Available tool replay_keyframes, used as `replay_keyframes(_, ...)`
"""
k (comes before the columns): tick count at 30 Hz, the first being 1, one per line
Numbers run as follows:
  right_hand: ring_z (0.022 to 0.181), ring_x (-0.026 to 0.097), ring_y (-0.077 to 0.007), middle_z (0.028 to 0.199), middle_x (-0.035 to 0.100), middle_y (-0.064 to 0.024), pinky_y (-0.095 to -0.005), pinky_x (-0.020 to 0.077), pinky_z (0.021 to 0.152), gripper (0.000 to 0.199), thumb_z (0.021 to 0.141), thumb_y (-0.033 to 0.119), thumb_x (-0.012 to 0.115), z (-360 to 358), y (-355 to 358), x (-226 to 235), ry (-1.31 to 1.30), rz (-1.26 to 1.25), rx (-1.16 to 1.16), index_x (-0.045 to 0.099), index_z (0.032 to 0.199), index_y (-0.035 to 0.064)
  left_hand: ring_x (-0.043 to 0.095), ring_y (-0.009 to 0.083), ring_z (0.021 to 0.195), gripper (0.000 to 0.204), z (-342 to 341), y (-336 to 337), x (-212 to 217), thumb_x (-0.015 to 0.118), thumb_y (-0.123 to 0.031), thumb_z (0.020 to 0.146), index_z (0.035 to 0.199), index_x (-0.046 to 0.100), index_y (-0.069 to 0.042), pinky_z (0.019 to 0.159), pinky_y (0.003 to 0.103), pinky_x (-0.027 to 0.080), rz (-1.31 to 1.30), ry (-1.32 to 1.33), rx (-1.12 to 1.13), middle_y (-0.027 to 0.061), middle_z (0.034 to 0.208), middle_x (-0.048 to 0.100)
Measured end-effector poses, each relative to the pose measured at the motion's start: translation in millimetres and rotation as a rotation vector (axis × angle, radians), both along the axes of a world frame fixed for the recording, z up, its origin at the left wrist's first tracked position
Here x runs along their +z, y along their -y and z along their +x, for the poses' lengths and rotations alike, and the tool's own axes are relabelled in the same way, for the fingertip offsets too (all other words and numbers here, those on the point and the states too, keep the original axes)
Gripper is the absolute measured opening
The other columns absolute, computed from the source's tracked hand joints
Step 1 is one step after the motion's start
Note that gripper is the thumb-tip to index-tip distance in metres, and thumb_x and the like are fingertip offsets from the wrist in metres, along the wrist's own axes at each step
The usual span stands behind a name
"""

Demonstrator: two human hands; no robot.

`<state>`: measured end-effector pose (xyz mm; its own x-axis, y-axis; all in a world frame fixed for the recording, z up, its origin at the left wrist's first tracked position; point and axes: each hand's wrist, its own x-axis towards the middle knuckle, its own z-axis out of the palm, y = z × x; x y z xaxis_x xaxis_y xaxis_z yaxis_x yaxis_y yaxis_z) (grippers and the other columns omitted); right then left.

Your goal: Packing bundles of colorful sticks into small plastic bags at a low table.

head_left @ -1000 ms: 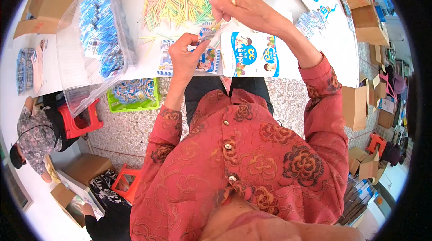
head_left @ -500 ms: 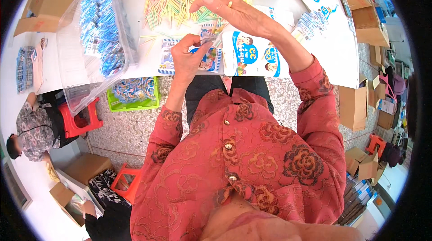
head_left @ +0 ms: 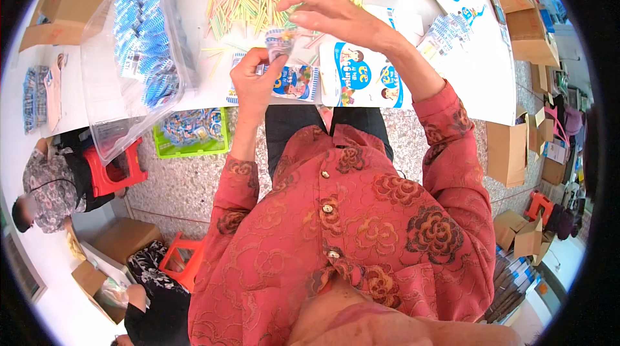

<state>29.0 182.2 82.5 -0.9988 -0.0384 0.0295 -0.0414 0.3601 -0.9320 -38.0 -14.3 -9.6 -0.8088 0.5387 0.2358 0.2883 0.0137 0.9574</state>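
My left hand [head_left: 252, 82] is closed on a small, partly clear packet [head_left: 279, 40], pinching it between thumb and fingers above the table's near edge. Beneath that hand lie flat blue-and-white printed packets [head_left: 296, 86]. My right hand [head_left: 345, 22] is raised to the right of the packet, fingers stretched out and holding nothing that I can see. Just beyond it spreads a loose heap of thin pink, yellow and green sticks [head_left: 248, 7]. A larger white-and-blue printed pouch [head_left: 361, 78] rests on the table below my right wrist.
At left, a clear plastic tray [head_left: 97, 68] contains stacked blue-striped packets [head_left: 139, 49]. More packets fill a green basket [head_left: 194, 151] below the table. Striped packets [head_left: 445, 35] and a phone [head_left: 496, 9] lie at right, beside cardboard boxes [head_left: 533, 36]. Two other people sit at left.
My left hand has moved a little left and upward with the packet, uncovering more of the flat packets below. My right hand has shifted slightly, its fingers still outstretched.
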Motion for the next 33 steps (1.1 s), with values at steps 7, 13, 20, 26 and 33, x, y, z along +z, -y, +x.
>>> replay_keyframes(7, 0.091, 0.061, -0.0258, 0.102, 0.057, -0.0111, -0.0367, 0.0514, 0.071, 0.026, 0.074, 0.007, 0.062, 12, -29, -78, -0.316, 0.868, -0.014, 0.059, 0.099, 0.0054, 0.045, 0.0029, 0.061, 0.010, -13, 11, -6, 0.073, -0.003, 0.075, 0.078, 0.064, 0.000, 0.056, 0.019, 0.037, 0.096, 0.058, 0.053, -0.0031, 0.068, 0.056)
replay_keyframes(13, 0.094, 0.059, -0.0283, 0.104, 0.056, -0.0116, -0.0382, 0.0510, 0.074, 0.027, 0.071, -0.001, 0.057, -7, -22, -93, -0.258, 1.120, 0.126, 0.058, 0.098, 0.0012, 0.043, 0.0024, 0.061, 0.010, -9, 12, -7, 0.073, -0.004, 0.075, 0.078, 0.064, -0.001, 0.056, 0.018, 0.036, 0.098, 0.070, 0.027, -0.0036, 0.069, 0.056)
replay_keyframes(20, 0.084, 0.062, -0.0290, 0.088, 0.061, -0.0131, -0.0373, 0.0515, 0.069, 0.016, 0.073, 0.003, 0.058, -24, 2, -87, -0.129, 1.229, 0.249, 0.061, 0.088, -0.0004, 0.047, 0.0040, 0.064, 0.009, -6, 9, -2, 0.072, -0.005, 0.076, 0.079, 0.065, 0.000, 0.059, 0.019, 0.039, 0.094, 0.088, 0.004, -0.0023, 0.071, 0.058)
replay_keyframes(26, 0.076, 0.065, -0.0290, 0.071, 0.063, -0.0147, -0.0380, 0.0523, 0.064, 0.005, 0.068, 0.003, 0.060, -29, 12, -108, -0.274, 1.211, 0.121, 0.065, 0.070, 0.0012, 0.048, 0.0051, 0.065, 0.011, -3, 9, 1, 0.073, -0.005, 0.075, 0.079, 0.064, 0.000, 0.060, 0.021, 0.040, 0.038, 0.027, -0.002, -0.0008, 0.071, 0.059)
replay_keyframes(33, 0.079, 0.063, -0.0308, 0.086, 0.063, -0.0149, -0.0392, 0.0513, 0.069, 0.012, 0.074, 0.003, 0.057, -22, -20, -112, -0.332, 0.922, -0.141, 0.062, 0.084, 0.0017, 0.049, 0.0053, 0.065, 0.011, 0, 10, 2, 0.073, -0.005, 0.075, 0.079, 0.064, 0.000, 0.060, 0.021, 0.041, 0.021, 0.006, -0.004, 0.0002, 0.071, 0.059)
